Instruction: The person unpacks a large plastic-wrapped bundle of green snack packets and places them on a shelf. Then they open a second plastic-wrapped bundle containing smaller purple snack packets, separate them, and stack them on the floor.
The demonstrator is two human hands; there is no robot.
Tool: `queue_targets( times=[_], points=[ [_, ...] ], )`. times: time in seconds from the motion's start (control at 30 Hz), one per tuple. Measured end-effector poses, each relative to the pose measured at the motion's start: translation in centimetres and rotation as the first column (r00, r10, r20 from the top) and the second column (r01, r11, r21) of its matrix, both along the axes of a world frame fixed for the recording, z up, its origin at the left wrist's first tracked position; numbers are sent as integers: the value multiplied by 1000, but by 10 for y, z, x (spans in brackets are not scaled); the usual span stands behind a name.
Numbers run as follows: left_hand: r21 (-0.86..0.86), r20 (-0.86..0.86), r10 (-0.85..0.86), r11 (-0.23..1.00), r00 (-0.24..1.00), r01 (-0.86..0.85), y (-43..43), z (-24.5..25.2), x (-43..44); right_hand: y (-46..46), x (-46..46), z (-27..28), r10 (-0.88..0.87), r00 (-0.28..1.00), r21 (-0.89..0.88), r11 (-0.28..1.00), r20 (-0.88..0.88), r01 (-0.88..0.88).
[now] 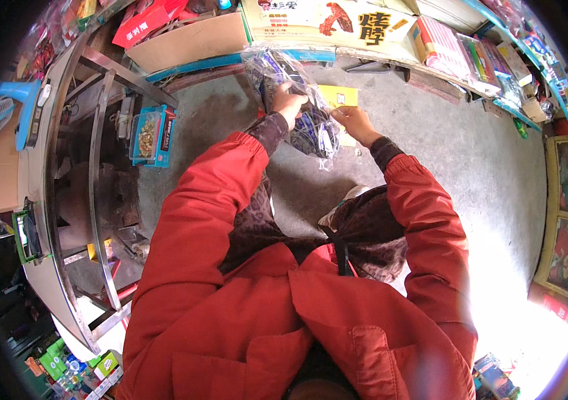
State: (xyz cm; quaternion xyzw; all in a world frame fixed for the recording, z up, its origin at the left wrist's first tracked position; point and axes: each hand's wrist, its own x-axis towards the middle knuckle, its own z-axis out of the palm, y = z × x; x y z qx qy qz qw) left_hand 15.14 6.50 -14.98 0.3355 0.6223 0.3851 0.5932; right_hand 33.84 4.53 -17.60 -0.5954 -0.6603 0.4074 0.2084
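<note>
A clear plastic bag (309,135) with dark, blue-marked packets inside lies across the top centre, in front of the shelf. My left hand (290,104) grips the bag near its middle, fingers bent over the plastic. At the bag's right side, my right hand (356,122) has its thumb and fingertips pinched together on the edge of the clear plastic. Behind the right hand and partly hidden by the bag is a yellow packet or sheet (336,97). What the packets in the bag contain cannot be told.
A shelf with cardboard boxes (189,47) and packaged goods runs along the top. At left stands a metal-framed table (98,165), beside a blue box (151,137) on the concrete floor. A framed cabinet door (564,215) is at the far right.
</note>
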Motion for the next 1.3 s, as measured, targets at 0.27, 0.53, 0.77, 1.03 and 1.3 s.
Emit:
queue_targets(
  times=[0.27,0.53,0.77,1.03,1.3],
  points=[
    [284,-395,-181,909,901,307,4,-20,-5,11,-6,-3,-160,949,-138,982,-271,126],
    [318,-424,-234,866,875,385,10,-15,1,14,-7,20,-174,882,-208,974,-438,90],
    [56,28,-221,974,975,219,4,6,-4,6,-11,29,-186,858,-255,965,-480,67],
    [43,28,-419,907,907,418,-11,19,1,6,-10,31,-288,787,-408,912,-545,52],
    [97,-220,-529,824,819,558,-29,14,11,7,-14,33,-392,713,-436,890,-582,133]
  ],
)
